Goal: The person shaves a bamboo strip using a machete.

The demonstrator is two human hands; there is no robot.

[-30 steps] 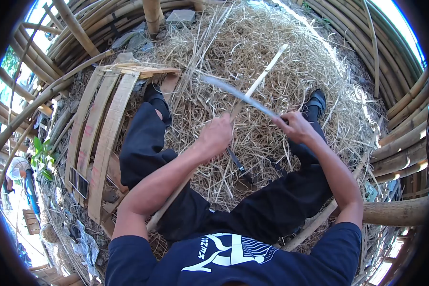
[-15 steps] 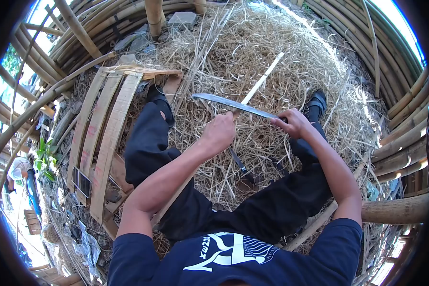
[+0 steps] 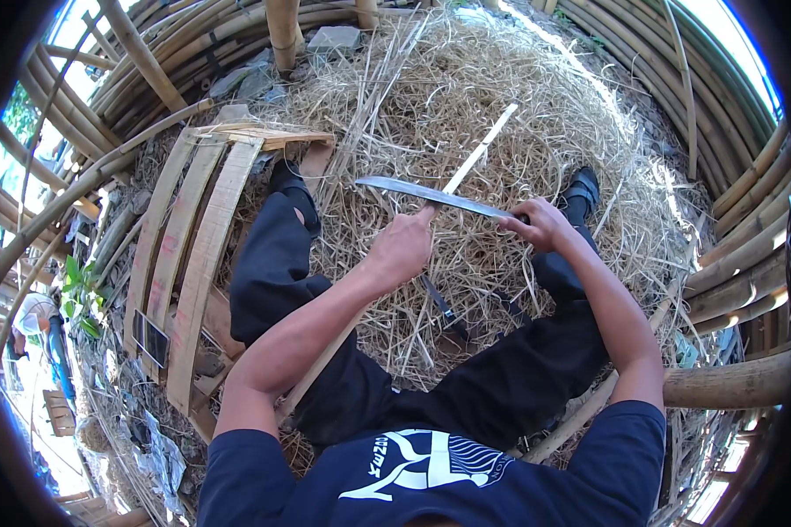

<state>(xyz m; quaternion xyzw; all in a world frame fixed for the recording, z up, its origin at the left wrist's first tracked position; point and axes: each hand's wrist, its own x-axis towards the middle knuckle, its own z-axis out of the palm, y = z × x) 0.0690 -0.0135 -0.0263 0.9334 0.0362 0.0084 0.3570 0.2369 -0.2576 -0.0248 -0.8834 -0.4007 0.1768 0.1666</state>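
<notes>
My left hand [image 3: 402, 246] is closed around a long pale bamboo strip [image 3: 482, 155]. The strip runs from beside my left forearm, through the fist, and out over the shavings toward the upper right. In my right hand [image 3: 540, 225] is the handle of a machete [image 3: 431, 195], its long blade pointing left. The blade lies across the strip just beyond my left fist, apparently touching it. My fingers hide most of the handle.
Curly shavings [image 3: 475, 70] cover the ground between and beyond my legs. A slatted wooden crate [image 3: 177, 228] stands at my left. Bamboo poles [image 3: 729, 382] lie at right and ring the space. A dark strap [image 3: 444, 307] rests between my legs. Another person [image 3: 39, 316] appears at far left.
The bamboo strip's far end has shifted slightly down and left. The machete stays across it with almost no movement, and both hands keep their holds.
</notes>
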